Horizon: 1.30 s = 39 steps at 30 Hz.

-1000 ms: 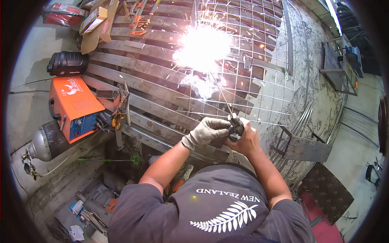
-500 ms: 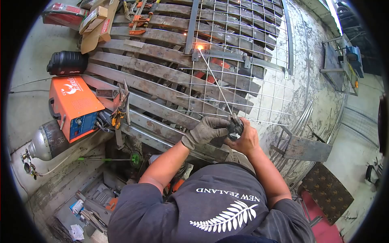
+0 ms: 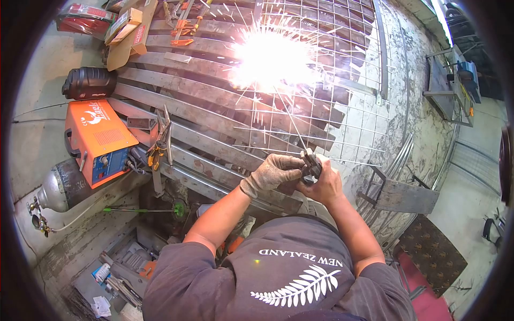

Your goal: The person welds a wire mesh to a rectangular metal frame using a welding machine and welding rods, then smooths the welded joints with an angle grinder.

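Note:
Both of my hands meet at a dark electrode holder (image 3: 311, 166) in front of my body. My right hand (image 3: 327, 183), bare, is wrapped round it. My left hand (image 3: 270, 175), in a grey work glove, has its fingers closed against the holder's left side. A thin welding rod (image 3: 291, 119) runs from the holder up into a blinding white arc (image 3: 273, 58) with sparks flying out. Under the glare lie the wire mesh (image 3: 342, 134) and its steel frame (image 3: 353, 84); the rod's tip and the joint there are hidden by the light.
Steel slats (image 3: 176, 99) form the worktop. On the left are an orange welding machine (image 3: 101, 142), a gas cylinder (image 3: 59, 187) and a black jug (image 3: 90, 83). Orange clamps (image 3: 183, 29) and a cardboard box (image 3: 126, 51) lie at the back left. A metal stand (image 3: 404, 195) is on the right.
A glowing orange spot at the rod's tip has become a bright white arc throwing sparks. The hands and the electrode holder have stayed in nearly the same place.

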Tool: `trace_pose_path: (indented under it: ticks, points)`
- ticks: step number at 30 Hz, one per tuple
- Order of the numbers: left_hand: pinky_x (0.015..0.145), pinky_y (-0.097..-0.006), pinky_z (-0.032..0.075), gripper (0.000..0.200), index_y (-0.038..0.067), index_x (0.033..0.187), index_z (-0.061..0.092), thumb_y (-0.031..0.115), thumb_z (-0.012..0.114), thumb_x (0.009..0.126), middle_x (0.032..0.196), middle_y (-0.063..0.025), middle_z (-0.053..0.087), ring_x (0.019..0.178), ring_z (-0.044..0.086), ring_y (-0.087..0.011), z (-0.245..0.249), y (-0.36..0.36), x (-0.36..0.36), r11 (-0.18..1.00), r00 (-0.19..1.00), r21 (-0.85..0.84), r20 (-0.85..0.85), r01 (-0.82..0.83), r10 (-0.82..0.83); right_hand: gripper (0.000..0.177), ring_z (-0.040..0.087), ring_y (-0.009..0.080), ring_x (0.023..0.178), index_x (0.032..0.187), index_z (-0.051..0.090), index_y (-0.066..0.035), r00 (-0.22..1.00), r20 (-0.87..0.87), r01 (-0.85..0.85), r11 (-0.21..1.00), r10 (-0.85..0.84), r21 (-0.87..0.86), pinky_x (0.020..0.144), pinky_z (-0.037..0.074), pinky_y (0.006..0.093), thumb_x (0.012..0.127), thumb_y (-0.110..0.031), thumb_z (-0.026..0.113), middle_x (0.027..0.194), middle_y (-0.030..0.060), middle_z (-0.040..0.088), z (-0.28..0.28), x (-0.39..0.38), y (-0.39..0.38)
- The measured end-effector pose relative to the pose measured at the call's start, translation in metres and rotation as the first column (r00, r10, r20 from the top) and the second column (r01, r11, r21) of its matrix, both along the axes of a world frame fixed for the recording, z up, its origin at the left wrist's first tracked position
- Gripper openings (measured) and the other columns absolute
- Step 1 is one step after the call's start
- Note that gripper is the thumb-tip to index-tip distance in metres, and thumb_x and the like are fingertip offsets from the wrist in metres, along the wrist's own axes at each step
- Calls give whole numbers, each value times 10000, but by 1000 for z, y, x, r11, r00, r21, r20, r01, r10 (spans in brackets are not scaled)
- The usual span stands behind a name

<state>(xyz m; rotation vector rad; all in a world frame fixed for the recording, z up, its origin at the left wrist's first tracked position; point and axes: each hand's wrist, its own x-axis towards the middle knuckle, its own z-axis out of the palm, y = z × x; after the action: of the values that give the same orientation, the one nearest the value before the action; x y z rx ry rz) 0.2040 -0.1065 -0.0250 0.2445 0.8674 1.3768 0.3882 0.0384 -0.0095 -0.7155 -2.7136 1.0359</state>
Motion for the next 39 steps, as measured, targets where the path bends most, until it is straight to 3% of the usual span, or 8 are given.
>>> trace_pose_path:
  ticks: [3,11,14,15,20,30,34,39]
  points:
    - [1053,-339,590,348,-4,1361,762,87,802,1027,1291,-89,798,1174,726,-146,1,0,-1,1000,1000,10,-1,-1,1,964,802,342,876,1446,530,-17,991,137,-21,997,12,70,763,625,478,706,-447,972,1104,160,771,-1,5,-3]
    - [1036,-335,602,339,0,1347,767,59,804,1016,1280,-82,806,1158,737,-148,10,1,-5,999,999,-17,-31,33,-33,913,802,350,838,1428,518,-47,993,-115,-1,1000,-2,-18,713,642,469,727,-399,984,1026,161,777,-5,-6,1]
    - [1036,-341,604,330,5,1339,772,60,805,1015,1279,-80,808,1158,738,-152,1,3,0,999,968,40,-249,-22,32,961,807,373,889,1444,489,-34,996,-85,-8,1000,5,-24,743,652,454,719,-385,1014,1103,173,759,-8,0,0]
    - [1046,-349,600,325,9,1340,774,53,801,1018,1276,-81,809,1168,737,-157,-6,-3,0,999,999,-5,-28,41,-41,989,811,383,917,1453,476,-26,998,-65,-11,1000,9,-28,760,656,445,713,-383,1027,1151,180,751,-8,3,0]
    - [1063,-359,580,357,18,1356,775,81,821,1008,1301,-72,804,1197,721,-145,-10,-5,1,1000,998,1,-55,17,-17,1023,786,370,813,1438,480,1,996,-83,-9,998,15,64,727,644,441,679,-411,1027,1031,154,763,-2,-1,1]
    - [1069,-348,578,355,-1,1370,755,52,798,1022,1312,-88,799,1193,724,-149,-11,-3,2,999,997,38,-78,-7,10,890,785,382,831,1419,540,-5,999,-49,14,999,-17,-51,735,632,480,738,-393,964,1007,204,759,2,-2,1]
    - [1036,-338,595,330,9,1335,777,81,816,1015,1286,-84,805,1170,732,-144,4,-3,-4,999,997,-40,-74,30,-33,1016,805,350,861,1408,567,22,965,260,14,997,-34,81,746,645,462,689,-539,1014,1045,156,791,-2,4,-7]
    - [1038,-341,601,343,9,1341,774,94,822,1012,1283,-87,804,1173,736,-153,20,2,-8,1000,1000,-5,3,19,-19,951,816,316,904,1424,549,4,1000,-4,-13,999,13,-32,766,656,442,722,-457,996,1119,155,777,0,-2,1]
